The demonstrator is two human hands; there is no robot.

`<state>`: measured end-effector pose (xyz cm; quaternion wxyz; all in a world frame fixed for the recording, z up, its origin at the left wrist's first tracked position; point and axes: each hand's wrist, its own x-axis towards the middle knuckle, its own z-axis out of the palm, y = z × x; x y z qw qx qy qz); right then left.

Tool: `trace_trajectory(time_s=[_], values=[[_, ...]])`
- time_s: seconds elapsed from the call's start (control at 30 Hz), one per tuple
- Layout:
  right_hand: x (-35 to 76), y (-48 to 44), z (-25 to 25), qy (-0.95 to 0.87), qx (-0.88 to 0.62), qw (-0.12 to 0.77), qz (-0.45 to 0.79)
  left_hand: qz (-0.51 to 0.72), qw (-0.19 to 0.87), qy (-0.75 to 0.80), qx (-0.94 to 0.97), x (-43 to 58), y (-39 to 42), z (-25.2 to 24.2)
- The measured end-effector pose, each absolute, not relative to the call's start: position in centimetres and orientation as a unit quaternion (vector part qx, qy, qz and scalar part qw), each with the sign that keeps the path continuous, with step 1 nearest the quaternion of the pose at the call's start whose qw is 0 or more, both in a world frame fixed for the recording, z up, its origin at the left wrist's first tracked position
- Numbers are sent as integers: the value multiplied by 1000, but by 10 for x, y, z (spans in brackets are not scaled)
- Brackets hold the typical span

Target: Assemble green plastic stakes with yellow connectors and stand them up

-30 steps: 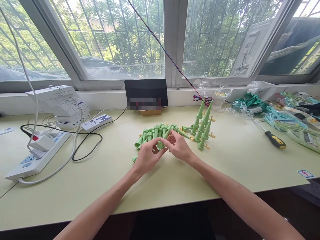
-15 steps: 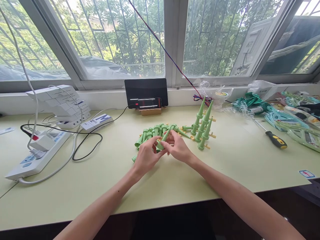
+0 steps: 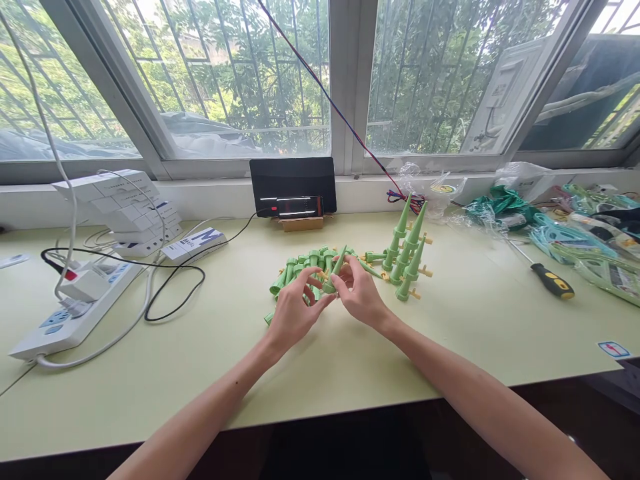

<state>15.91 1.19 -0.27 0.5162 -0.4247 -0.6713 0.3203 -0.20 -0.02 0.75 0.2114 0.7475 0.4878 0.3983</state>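
My right hand [image 3: 361, 293] grips a green plant watering spike [image 3: 338, 268], its point tilted up and its yellow valve sticking out to the left. My left hand [image 3: 295, 308] is beside the spike's lower end with thumb and fingers apart; whether a fingertip still brushes the spike I cannot tell. Just behind my hands lies a pile of similar green spikes [image 3: 290, 270], partly hidden by my left fingers. To the right, several assembled spikes [image 3: 411, 250] stand upright with their points up and yellow valves pointing sideways.
A black tablet [image 3: 293, 180] with a phone [image 3: 300, 207] before it leans at the sill. On the left are a power strip [image 3: 75, 323], cables and stacked white boxes [image 3: 125, 207]. A screwdriver [image 3: 553, 280] and bagged goods [image 3: 575, 240] lie on the right.
My left fingers have spread and come away from the spike. My right hand has shifted slightly right with the spike, which now stands more upright.
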Motion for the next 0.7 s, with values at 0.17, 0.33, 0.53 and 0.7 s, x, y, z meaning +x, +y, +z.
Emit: trace_trajectory(time_s=[0.17,0.33,0.53,0.7], values=[[163,13,-4,-697,-419,538,223,430,208,482,735,-1,-2,10],[166,11,2,-712,-411,553,133,444,206,478,729,-1,-3,9],[173,-4,15,-736,-400,543,55,447,204,469,733,0,-5,10],[190,-29,12,-751,-413,515,29,448,199,470,734,1,-6,10]])
